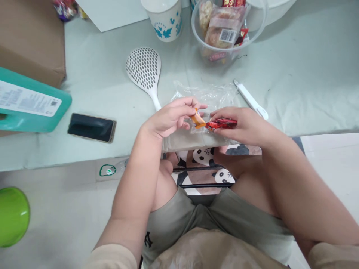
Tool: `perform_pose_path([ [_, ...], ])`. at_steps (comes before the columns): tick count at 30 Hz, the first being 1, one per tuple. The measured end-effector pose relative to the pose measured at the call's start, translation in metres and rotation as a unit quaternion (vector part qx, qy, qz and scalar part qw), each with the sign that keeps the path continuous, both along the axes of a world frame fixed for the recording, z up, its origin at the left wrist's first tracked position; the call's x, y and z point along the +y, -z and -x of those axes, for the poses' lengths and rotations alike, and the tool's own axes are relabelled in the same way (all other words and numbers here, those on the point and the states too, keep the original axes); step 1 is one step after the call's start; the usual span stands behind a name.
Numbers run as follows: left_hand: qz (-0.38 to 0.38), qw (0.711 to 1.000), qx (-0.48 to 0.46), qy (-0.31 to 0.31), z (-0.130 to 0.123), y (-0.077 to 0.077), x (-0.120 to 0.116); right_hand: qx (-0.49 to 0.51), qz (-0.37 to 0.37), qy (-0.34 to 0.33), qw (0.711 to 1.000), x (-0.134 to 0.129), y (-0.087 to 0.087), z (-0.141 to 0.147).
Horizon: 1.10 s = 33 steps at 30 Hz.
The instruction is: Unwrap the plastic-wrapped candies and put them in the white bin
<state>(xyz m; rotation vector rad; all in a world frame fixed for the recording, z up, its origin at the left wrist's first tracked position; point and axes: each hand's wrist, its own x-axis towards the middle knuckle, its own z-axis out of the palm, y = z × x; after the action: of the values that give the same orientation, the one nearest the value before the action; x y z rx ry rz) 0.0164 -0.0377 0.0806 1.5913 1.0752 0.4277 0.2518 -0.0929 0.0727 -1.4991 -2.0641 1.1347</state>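
Note:
Between thumb and finger, my left hand pinches a small orange snack packet. My right hand is closed round a red shiny snack packet; its fingers partly hide it, so I cannot tell if there is more than one. The two packets meet or nearly meet near the table's front edge. Beneath and behind both hands lies a crumpled clear plastic bag. A white slotted skimmer lies just beyond my left hand, its handle end hidden by that hand. A white utility knife rests beyond my right hand.
At the back stand a paper cup and a clear round tub of wrapped snacks, with a white bowl beside it. Left are a phone, a teal package and a cardboard box. A green bin is on the floor.

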Motion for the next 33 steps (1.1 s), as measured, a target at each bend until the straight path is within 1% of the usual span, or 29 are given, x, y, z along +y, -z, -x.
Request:
perform_pose_path([
  [2,0.000,0.999,0.032,0.000,0.009,-0.003,0.001,-0.005,-0.009,-0.003,1.000,0.000,0.001,0.000],
  [5,-0.014,0.998,0.068,-0.005,0.023,-0.008,0.001,0.001,-0.034,-0.027,0.999,0.001,0.002,0.000],
  [6,-0.003,0.998,0.068,-0.003,0.027,-0.009,0.000,0.000,-0.040,-0.030,0.999,0.002,0.003,0.000],
  [9,0.077,0.996,0.037,-0.004,0.035,-0.011,-0.002,-0.012,-0.050,-0.024,0.998,0.003,0.005,0.000],
  [11,0.115,0.993,0.020,-0.029,0.036,-0.012,-0.003,-0.020,-0.049,-0.028,0.998,0.003,0.005,0.000],
  [12,0.122,0.991,0.010,-0.057,0.035,-0.012,-0.003,-0.022,-0.047,-0.033,0.998,0.003,0.005,0.000],
  [14,0.124,0.983,-0.038,-0.129,0.031,-0.012,-0.002,-0.022,-0.045,-0.038,0.998,0.003,0.004,0.000],
  [16,0.133,0.965,-0.132,-0.183,0.021,-0.012,-0.002,-0.019,-0.047,-0.035,0.998,0.003,0.003,0.000],
  [18,0.160,0.940,-0.236,-0.190,0.008,-0.010,-0.002,-0.019,-0.049,-0.032,0.998,0.002,0.002,0.000],
  [21,0.211,0.904,-0.333,-0.162,-0.014,-0.004,-0.002,-0.019,-0.054,-0.039,0.998,-0.001,0.003,-0.001],
  [24,0.264,0.877,-0.372,-0.151,-0.033,0.004,0.001,-0.005,-0.062,-0.048,0.997,-0.002,0.005,-0.003],
  [26,0.287,0.866,-0.382,-0.148,-0.039,0.009,0.004,0.002,-0.065,-0.069,0.995,-0.002,0.005,-0.005],
  [29,0.282,0.866,-0.386,-0.145,-0.042,0.015,0.010,0.005,-0.070,-0.095,0.993,-0.002,0.003,-0.008],
  [33,0.251,0.876,-0.383,-0.154,-0.041,0.019,0.012,-0.008,-0.049,-0.107,0.993,-0.005,0.000,-0.011],
])
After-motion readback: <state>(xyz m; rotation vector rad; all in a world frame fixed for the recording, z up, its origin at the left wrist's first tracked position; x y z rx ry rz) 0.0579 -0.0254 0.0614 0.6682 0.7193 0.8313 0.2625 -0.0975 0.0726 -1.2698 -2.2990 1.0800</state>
